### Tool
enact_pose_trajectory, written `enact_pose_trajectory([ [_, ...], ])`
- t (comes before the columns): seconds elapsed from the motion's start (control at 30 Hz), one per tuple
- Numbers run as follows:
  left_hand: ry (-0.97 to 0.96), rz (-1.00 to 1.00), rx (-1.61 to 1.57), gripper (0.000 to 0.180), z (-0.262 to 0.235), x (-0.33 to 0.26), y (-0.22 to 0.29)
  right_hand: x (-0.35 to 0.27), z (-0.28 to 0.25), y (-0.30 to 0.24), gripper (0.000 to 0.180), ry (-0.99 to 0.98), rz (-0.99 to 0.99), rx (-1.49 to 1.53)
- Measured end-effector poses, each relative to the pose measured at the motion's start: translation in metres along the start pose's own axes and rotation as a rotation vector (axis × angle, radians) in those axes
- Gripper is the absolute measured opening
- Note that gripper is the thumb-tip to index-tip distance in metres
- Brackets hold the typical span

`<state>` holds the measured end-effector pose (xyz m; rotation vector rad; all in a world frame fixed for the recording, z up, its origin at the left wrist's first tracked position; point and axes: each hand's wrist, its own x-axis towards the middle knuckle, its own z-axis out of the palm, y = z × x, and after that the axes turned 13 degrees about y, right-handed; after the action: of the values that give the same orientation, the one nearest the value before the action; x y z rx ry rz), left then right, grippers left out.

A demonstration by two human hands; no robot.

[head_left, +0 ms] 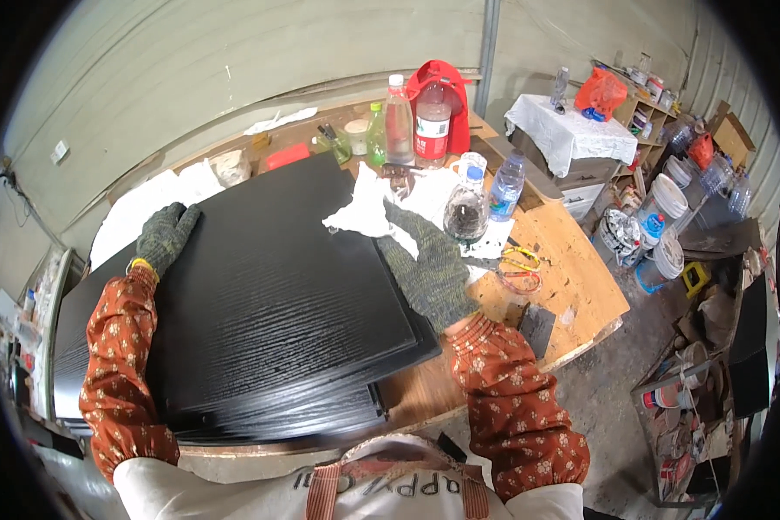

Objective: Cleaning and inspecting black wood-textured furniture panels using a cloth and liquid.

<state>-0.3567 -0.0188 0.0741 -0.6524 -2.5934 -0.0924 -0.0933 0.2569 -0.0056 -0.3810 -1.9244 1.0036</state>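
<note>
A stack of black wood-grained boards (269,260) lies in front of me on the wooden table. My left hand (168,236), in a dark green knitted glove, rests flat on the top board's left side with its fingers stretched out. At the board's right edge, my right hand (429,269) wears a matching glove and grips a crumpled white cloth (361,206), which spreads over the board's far right corner. Just beyond that hand stands a clear bottle (466,212) with dark contents. Scissors (520,269) with yellow and red handles lie to its right.
Several bottles, including a large red-labelled bottle (432,130), stand along the table's back, with a red cap (459,113) behind. A blue-capped water bottle (507,186) is nearer. White buckets (667,199) crowd the floor at right, by a cloth-covered cabinet (568,130).
</note>
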Motion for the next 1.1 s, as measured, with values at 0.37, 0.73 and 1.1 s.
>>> enact_pose_trajectory([
  [0.37,-0.025,-0.032,-0.056,0.059,-0.012,-0.002,0.01,-0.043,-0.056,-0.037,0.071,-0.097,-0.406,-0.078],
  [0.73,-0.052,0.008,-0.069,0.059,-0.001,-0.002,-0.001,-0.076,-0.066,-0.047,0.041,-0.103,-0.79,-0.339],
  [1.1,-0.047,-0.01,-0.072,0.054,0.001,0.005,0.0,-0.038,-0.112,-0.018,0.032,-0.06,-0.066,-0.124],
])
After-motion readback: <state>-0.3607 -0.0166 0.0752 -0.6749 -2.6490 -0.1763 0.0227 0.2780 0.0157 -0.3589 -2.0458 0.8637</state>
